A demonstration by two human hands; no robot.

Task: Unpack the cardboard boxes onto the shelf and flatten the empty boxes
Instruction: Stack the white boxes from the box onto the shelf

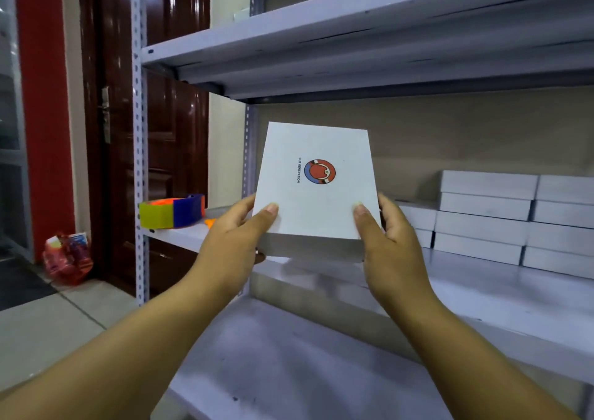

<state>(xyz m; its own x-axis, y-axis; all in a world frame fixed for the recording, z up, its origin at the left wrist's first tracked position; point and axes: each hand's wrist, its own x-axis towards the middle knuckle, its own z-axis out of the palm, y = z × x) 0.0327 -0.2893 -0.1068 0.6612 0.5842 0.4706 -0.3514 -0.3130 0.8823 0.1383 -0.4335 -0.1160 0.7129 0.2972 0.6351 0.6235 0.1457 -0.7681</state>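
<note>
A flat white box (pixel 316 181), apparently light and stiff, is gripped at its near corners by the left hand (pixel 239 236) and right hand (pixel 390 239) and held above the shelf (pixel 482 291), near stacked boxes (pixel 501 214).

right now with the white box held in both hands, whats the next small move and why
Probably slide the white box forward and set it on the middle shelf. Left hand and right hand hold it above bare shelf, left of the stacked white boxes.
</note>
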